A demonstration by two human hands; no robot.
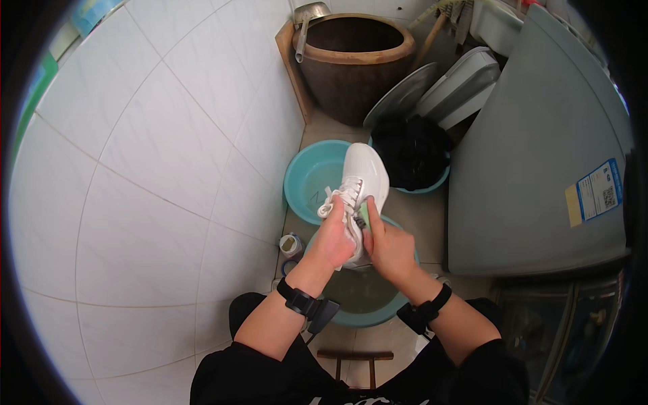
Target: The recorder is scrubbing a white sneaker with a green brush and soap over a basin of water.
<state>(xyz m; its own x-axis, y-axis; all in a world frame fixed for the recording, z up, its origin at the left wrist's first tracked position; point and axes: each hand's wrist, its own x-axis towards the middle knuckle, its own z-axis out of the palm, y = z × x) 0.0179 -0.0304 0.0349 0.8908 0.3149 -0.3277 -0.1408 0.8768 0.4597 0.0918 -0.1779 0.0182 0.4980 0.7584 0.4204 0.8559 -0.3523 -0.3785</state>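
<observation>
A white lace-up shoe is held over a teal basin of murky water, its toe pointing away from me. My left hand grips the shoe at its opening, the thumb beside the laces. In my right hand is a light green brush with dark bristles, pressed against the right side of the shoe. The fingers and the shoe partly hide the brush. Behind the shoe at the left stands a second teal basin with clearer liquid in it.
A third basin holds dark cloth. Farther back stand a large brown jar with a metal ladle and a round metal lid. A tiled wall bounds the left, a grey appliance the right. A small open container sits by the wall.
</observation>
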